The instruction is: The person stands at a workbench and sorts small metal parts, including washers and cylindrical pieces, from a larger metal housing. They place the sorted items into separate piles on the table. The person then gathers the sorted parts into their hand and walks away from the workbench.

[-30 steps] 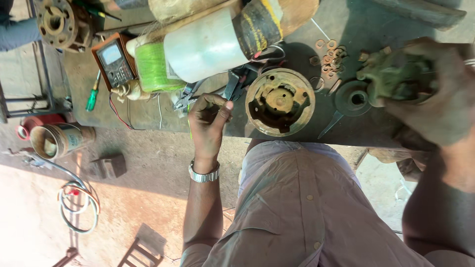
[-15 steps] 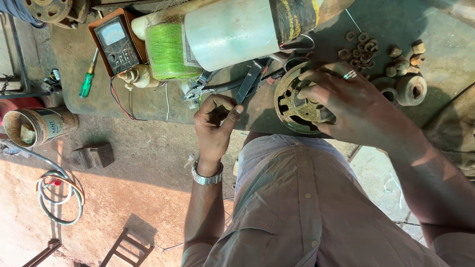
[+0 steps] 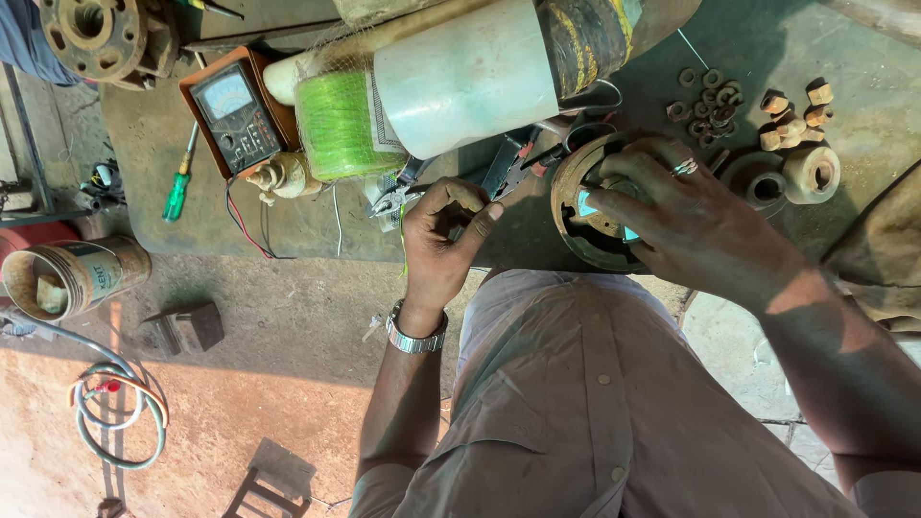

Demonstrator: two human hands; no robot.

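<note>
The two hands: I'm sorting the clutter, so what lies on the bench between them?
In the head view, pliers with dark, red-marked handles lie between the left hand and the right hand, which rests on the round metal housing.

Multimeter [image 3: 233,117] lies left of spool [image 3: 338,125], washers [image 3: 700,101] far right.
</note>
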